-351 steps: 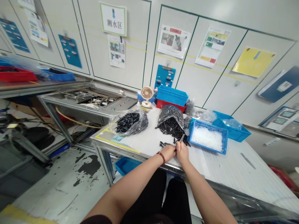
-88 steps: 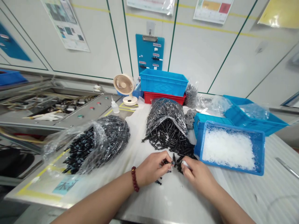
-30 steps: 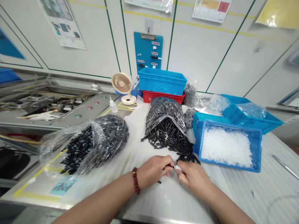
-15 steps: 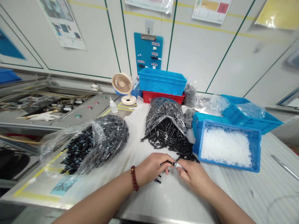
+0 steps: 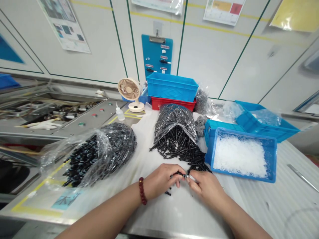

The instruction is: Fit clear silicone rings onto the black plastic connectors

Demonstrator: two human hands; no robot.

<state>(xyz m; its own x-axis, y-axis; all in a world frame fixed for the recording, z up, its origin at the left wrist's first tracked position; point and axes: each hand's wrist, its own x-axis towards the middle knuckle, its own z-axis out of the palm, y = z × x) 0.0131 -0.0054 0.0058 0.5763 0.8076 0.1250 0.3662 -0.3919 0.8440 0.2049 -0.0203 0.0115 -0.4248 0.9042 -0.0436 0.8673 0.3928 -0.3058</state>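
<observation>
My left hand, closed, pinches a slim black rod-shaped part, its end meeting a small white cylindrical tool clasped in my right hand, over the pale sheet-covered table, near a loose black heap of rod-shaped pieces.

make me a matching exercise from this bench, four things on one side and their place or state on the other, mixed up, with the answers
Things
1. left hand
2. right hand
3. fan
4. red bin

Place or state
A. beneath a blue bin
B. holding a white piece
C. beige, near a squeeze bottle
D. holding a black part, with a bead bracelet at its wrist

Right pairs: 1-D, 2-B, 3-C, 4-A
</observation>
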